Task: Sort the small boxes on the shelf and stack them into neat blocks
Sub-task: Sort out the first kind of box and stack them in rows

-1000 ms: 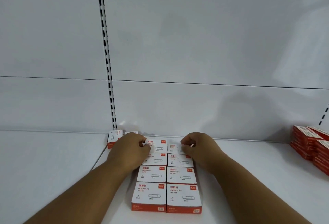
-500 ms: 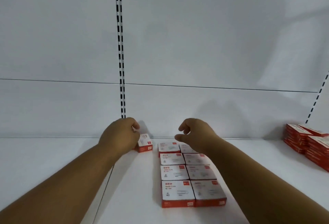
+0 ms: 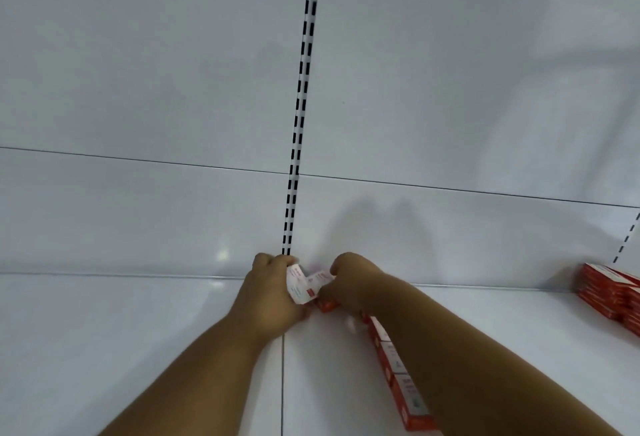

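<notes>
Nearest you, your right forearm covers most of the row of boxes (image 3: 403, 387) on the white shelf (image 3: 138, 349); only the row's left edge shows, red sides and white tops, running from the frame's lower edge back toward the slotted upright (image 3: 298, 124). Farther along, just below the foot of that upright, your left hand (image 3: 268, 297) grasps a tilted white-and-red box (image 3: 300, 285), fingers curled over its top edge. Immediately right of it, your right hand (image 3: 349, 283) curls over a second box (image 3: 323, 297), touching the first; blur hides the exact finger contact. Well right of the upright, against the back panel (image 3: 450, 89), stands a stack of red boxes (image 3: 609, 293).
</notes>
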`<state>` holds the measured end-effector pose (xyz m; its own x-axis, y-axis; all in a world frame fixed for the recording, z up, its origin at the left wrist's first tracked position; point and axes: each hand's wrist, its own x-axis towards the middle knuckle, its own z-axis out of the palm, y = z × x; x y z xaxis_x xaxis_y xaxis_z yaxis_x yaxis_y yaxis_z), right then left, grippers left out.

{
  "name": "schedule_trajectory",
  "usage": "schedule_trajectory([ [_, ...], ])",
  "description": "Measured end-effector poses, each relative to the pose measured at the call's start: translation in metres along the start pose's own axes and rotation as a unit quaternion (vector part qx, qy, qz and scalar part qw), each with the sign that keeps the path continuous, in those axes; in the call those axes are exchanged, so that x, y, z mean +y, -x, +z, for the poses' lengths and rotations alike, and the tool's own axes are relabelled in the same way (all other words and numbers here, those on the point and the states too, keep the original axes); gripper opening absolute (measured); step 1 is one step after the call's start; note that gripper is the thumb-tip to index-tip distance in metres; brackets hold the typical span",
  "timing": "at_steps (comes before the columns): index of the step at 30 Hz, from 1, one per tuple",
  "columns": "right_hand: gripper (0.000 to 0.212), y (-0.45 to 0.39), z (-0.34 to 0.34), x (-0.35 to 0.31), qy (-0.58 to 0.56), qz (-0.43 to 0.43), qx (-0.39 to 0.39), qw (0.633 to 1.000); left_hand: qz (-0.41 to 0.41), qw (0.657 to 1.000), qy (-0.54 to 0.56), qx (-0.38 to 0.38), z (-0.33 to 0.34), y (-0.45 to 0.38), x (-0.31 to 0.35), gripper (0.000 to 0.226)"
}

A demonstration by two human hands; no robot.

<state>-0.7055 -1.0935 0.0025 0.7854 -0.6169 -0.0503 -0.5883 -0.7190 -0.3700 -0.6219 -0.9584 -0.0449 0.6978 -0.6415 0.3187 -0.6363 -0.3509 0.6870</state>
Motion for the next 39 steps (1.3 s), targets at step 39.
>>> schedule_trajectory([
  [39, 0.017, -0.011, -0.033, 0.172, -0.266, -0.019, 0.037, 0.963, -0.119, 0.987, 0.104, 0.011, 0.096, -0.033, 0.085, 0.013],
])
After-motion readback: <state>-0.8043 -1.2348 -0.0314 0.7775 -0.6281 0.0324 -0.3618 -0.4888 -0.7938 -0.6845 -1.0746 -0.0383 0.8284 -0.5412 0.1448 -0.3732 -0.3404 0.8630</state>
